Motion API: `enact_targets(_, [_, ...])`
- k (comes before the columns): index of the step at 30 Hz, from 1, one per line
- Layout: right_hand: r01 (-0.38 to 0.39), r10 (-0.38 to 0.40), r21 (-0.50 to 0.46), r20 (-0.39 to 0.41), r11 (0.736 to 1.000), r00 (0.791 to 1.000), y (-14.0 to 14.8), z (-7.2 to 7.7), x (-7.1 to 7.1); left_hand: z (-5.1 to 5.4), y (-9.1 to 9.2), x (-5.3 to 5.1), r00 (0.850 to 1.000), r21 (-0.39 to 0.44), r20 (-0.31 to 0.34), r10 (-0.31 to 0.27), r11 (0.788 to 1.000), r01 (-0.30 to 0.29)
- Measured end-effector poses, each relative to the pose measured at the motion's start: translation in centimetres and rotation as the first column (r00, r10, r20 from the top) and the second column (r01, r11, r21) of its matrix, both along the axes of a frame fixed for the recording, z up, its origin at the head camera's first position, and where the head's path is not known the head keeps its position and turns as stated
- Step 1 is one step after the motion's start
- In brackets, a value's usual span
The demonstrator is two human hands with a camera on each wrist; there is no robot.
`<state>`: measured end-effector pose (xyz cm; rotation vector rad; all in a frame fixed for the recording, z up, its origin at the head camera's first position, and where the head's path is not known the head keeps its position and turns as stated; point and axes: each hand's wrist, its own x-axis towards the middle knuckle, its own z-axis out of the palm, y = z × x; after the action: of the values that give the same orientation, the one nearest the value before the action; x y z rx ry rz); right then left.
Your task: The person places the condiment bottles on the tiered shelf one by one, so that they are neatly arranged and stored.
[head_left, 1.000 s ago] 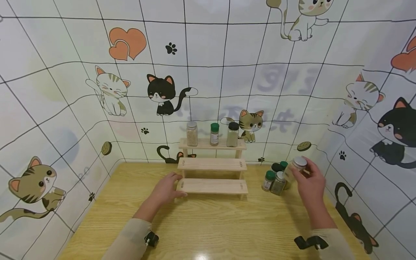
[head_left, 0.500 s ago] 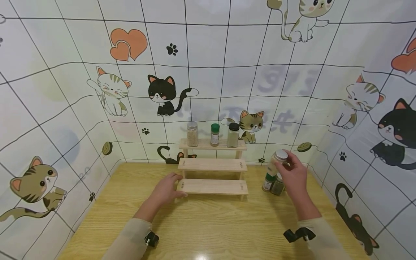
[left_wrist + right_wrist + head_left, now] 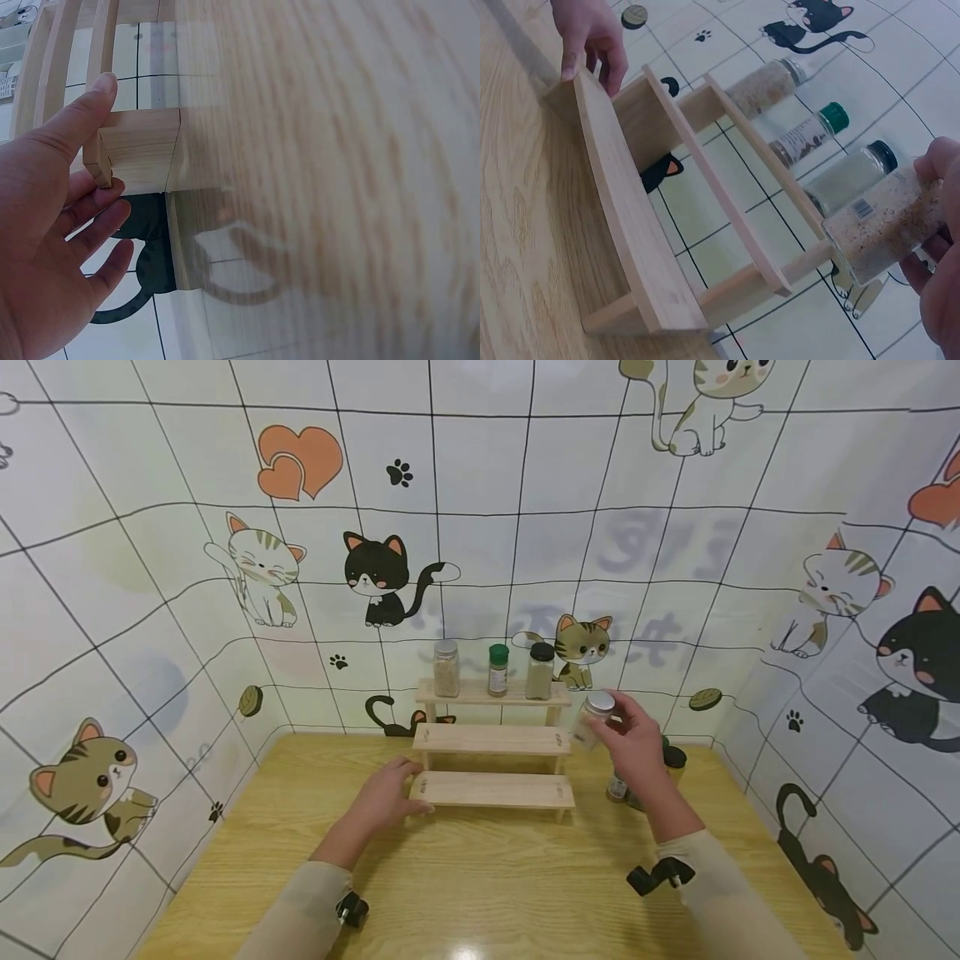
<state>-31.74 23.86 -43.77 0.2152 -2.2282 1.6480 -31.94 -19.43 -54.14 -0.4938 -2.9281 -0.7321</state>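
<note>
My left hand point(image 3: 384, 797) grips the left end of the lowest step of a three-step wooden spice rack point(image 3: 491, 789). In the left wrist view its thumb point(image 3: 82, 112) lies on one side of the board and the fingers curl by the other. My right hand point(image 3: 636, 745) holds a silver-lidded glass spice jar point(image 3: 591, 723) in the air, just right of the rack's middle step. Pale, coarse grains fill much of this tilted jar point(image 3: 885, 221), as the right wrist view shows. Along the top step stand a silver-lidded jar point(image 3: 446, 670), a green-capped jar point(image 3: 498, 672) and a black-capped jar point(image 3: 539, 672).
More spice jars stand on the wooden table point(image 3: 465, 877) right of the rack, partly hidden behind my right hand and forearm; one black-capped jar point(image 3: 675, 762) shows. A cat-patterned sheet point(image 3: 480, 552) hangs close behind the rack and along both sides.
My right hand has carried the silver-lidded jar leftward and slightly up, from above the jar group to beside the rack. The left hand has stayed on the lowest step.
</note>
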Motion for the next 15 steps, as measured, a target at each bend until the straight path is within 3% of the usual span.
enact_targets(7, [-0.190, 0.191, 0.034, -0.030, 0.981, 0.981, -2.5, 0.1, -1.6, 0.0, 0.1, 0.1, 1.000, 0.000, -0.006, 0.005, 1.000, -0.005])
enact_targets(15, [-0.293, 0.292, 0.051, 0.029, 0.955, 0.956, -6.2, 0.4, -3.3, 0.4, 0.2, 0.3, 1.000, 0.005, -0.006, 0.000, 1.000, 0.000])
